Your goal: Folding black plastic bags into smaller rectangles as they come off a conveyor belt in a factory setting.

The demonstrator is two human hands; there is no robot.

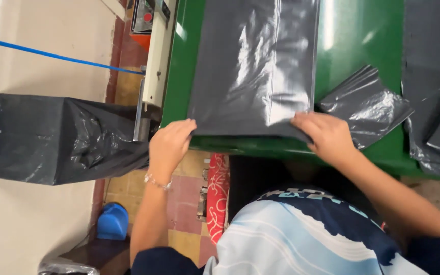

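both hands (169, 145) (327, 135) pinch near edge of grey plastic sheet (255, 66) on green table (352, 46)

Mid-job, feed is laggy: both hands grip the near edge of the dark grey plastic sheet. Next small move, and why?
Probably draw the dark grey plastic sheet toward the body: the left hand and right hand pinch its near corners at the green table edge, and it lies flat.
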